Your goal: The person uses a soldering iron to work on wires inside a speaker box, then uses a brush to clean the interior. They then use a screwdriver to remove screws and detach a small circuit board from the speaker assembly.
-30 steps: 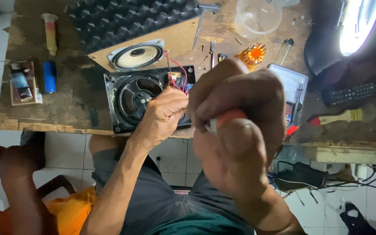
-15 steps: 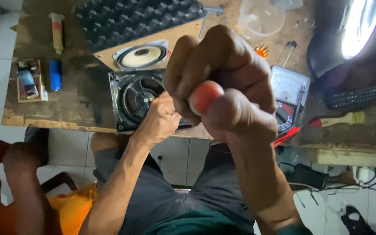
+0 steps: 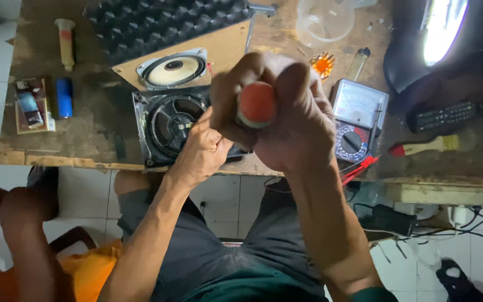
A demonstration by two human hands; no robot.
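Orange tool handle sits clenched in right hand; left hand grips black speaker frame

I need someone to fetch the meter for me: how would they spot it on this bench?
Start at the wooden workbench and go to the bright lamp. Below it, beside the right hand, lies the multimeter. It alone has a pale needle scale above a round black dial.

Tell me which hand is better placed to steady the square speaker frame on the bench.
Left. The left hand already rests on the speaker frame, while the right hand is raised toward the camera, gripping a red-capped tool handle.
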